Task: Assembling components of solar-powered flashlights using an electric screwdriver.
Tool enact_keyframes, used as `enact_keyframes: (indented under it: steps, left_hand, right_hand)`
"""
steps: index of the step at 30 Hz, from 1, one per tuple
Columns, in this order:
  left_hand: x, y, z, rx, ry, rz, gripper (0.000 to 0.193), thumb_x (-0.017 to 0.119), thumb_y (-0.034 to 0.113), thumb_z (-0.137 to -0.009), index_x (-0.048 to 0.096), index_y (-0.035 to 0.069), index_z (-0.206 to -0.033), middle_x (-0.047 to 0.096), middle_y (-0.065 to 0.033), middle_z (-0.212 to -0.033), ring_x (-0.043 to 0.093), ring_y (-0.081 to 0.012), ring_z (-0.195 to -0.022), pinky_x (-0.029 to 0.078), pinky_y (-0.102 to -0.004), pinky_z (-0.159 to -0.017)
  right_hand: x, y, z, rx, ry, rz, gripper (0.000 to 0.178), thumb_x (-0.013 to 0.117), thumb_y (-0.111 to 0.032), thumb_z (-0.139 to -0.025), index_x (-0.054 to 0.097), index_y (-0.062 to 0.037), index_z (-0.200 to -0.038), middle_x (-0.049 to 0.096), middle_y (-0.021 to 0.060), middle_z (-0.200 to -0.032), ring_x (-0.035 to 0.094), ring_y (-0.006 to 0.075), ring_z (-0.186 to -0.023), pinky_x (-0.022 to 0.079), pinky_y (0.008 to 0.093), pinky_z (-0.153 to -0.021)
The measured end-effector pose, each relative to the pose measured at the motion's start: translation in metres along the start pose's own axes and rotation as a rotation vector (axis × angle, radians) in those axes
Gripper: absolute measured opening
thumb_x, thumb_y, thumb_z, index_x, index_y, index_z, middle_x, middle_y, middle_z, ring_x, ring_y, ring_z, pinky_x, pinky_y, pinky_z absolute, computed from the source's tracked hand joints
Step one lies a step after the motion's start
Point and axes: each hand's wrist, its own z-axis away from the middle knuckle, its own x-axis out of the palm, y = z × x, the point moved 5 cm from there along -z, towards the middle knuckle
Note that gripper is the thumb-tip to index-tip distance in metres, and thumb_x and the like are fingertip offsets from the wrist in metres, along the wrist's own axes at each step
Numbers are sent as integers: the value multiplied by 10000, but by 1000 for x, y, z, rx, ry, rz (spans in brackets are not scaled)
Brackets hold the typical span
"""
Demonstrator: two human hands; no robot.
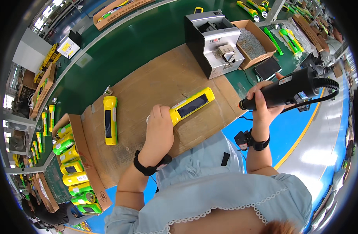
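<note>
My left hand (pixel 160 126) is closed around the head end of a yellow flashlight (pixel 191 105), which lies slantwise over the cardboard sheet (pixel 148 84) with its dark panel facing up. In my right hand (pixel 261 107) is a black electric screwdriver (pixel 286 93), its tip pointing left and held apart from the flashlight, beyond the sheet's right edge. A corded cable (pixel 329 84) runs from its back end. A second yellow flashlight (pixel 111 121) rests on the sheet, left of my left hand. The flashlight's head is largely covered by my fingers.
A silver and black screw feeder (pixel 214 45) stands at the far edge of the sheet, beside a carton of small metal screws (pixel 251 43). A dark flat device (pixel 268 69) lies nearby. At left, an open carton (pixel 89 163) holds several yellow and green flashlights. More flashlights (pixel 51 117) stand beyond it.
</note>
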Motion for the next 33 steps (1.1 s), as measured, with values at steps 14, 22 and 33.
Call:
enact_keyframes:
  steps: [14, 22, 33]
  left_hand:
    - [0, 0, -17, -173, -83, 28, 539, 665, -117, -644, 432, 5, -1114, 447, -215, -1099, 493, -426, -1019, 431, -417, -877]
    - [-1, -3, -19, -211, -76, 9, 556, 690, -100, -628, 445, 9, -1115, 462, -207, -1079, 496, -415, -1017, 426, -413, -873]
    - [3, -52, -9, -371, 111, 151, 577, 841, 308, -628, 565, -36, -1000, 585, -181, -913, 594, -305, -828, 487, -389, -720]
  right_hand:
    - [-27, 27, 10, -48, -82, 284, 656, 616, 43, -697, 274, 38, -1257, 581, 51, -713, 558, 116, -617, 444, 235, -615]
    - [-24, 40, 9, -74, -147, 213, 695, 617, 77, -681, 283, 49, -1290, 575, 41, -703, 539, 110, -626, 431, 236, -620]
    - [-26, 40, 7, 8, -105, 131, 706, 640, 36, -694, 273, 28, -1297, 577, 69, -753, 549, 128, -647, 437, 253, -628]
